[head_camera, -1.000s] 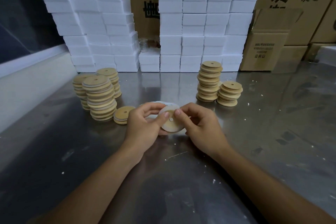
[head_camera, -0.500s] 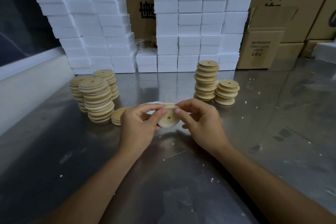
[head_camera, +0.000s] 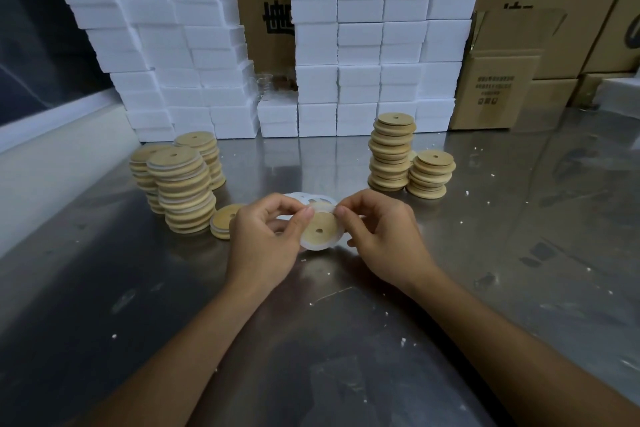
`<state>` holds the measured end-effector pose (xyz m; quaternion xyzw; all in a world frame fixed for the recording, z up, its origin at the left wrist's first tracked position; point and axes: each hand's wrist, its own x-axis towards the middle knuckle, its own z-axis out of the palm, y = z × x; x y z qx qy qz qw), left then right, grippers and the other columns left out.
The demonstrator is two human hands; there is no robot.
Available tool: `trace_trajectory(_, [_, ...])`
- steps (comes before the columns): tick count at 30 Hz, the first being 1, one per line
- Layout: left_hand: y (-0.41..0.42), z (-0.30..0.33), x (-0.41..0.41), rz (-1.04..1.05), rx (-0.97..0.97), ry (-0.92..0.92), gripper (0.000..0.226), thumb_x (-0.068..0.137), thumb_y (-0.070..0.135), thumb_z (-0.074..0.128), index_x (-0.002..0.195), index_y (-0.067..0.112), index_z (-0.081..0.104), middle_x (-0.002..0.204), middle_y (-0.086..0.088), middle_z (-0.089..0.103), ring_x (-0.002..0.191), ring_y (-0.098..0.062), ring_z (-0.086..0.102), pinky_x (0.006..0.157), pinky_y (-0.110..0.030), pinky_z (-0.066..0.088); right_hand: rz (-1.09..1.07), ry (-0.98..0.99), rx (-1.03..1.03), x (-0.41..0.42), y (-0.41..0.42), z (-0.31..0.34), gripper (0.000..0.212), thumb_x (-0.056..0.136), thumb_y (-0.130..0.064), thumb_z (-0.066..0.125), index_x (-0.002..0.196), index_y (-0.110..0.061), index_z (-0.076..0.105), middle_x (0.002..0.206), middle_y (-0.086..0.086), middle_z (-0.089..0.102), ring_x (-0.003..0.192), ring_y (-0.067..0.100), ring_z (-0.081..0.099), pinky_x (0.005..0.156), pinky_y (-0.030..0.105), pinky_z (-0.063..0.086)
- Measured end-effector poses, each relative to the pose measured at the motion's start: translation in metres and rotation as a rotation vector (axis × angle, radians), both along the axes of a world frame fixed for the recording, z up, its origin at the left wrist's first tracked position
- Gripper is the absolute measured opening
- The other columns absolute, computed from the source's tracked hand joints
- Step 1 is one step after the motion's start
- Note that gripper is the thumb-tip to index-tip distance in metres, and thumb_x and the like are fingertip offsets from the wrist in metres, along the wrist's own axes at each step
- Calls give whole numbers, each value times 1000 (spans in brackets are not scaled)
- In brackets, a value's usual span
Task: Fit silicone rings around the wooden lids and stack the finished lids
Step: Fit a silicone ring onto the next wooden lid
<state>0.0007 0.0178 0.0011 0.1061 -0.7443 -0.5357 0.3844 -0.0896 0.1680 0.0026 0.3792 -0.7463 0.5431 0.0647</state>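
Both hands hold one round wooden lid (head_camera: 321, 227) with a small centre hole, tilted toward me above the steel table. A whitish silicone ring (head_camera: 317, 247) sits around its lower rim. My left hand (head_camera: 266, 239) pinches the ring at the lid's upper left; my right hand (head_camera: 381, 236) pinches it at the upper right. A small pile of loose white rings (head_camera: 306, 198) lies just behind the hands. Stacks of ringed lids (head_camera: 183, 191) stand to the left, with a short stack (head_camera: 225, 220) beside them. Stacks of bare wooden lids (head_camera: 393, 152) stand to the right.
White foam blocks (head_camera: 374, 45) are piled high along the back of the steel table (head_camera: 346, 340), with cardboard boxes (head_camera: 498, 87) behind and to the right. A pale wall ledge (head_camera: 52, 163) runs along the left. White crumbs dot the table.
Both hands have kept hold of the lid while working the ring around its rim; the fingertips have shifted up to the lid's top edge, and the lid is tilted more toward me.
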Motion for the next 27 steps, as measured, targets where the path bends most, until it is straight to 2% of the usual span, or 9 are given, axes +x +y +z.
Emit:
trace_trajectory(10, [-1,4,3,6,-66,-13,20,83,8,72,75,26,69,76,5,73,72,-17,72,67,-50,60,22,18,61,1,4,5,6,93,-19,66,87,-19,69,82,-12,71,74,6,71,68,29,59])
trace_trajectory(15, [-1,5,3,41,-124,-13,33,82,3,73,67,31,66,74,11,71,70,-10,70,64,-33,58,38,0,76,0,5,7,7,92,-19,66,87,-22,67,83,-9,72,79,9,71,77,41,61])
trace_trajectory(19, [1,7,3,64,-164,5,31,81,4,73,68,30,64,73,11,71,65,-7,69,61,-18,54,41,-13,48,1,5,7,5,91,-18,67,86,-18,69,81,-8,74,76,7,72,75,39,61])
trace_trajectory(23, [2,7,4,58,-153,9,25,80,5,75,69,26,66,73,10,71,65,-8,69,62,-19,56,30,-13,38,2,5,7,6,90,-20,68,86,-17,71,80,-8,74,76,4,72,75,37,61])
trace_trajectory(27, [1,10,6,13,-44,-16,21,79,3,76,70,20,69,74,6,74,68,-10,71,64,-19,56,36,-17,40,0,5,7,5,89,-19,69,86,-16,72,80,-8,75,76,4,72,75,37,61])
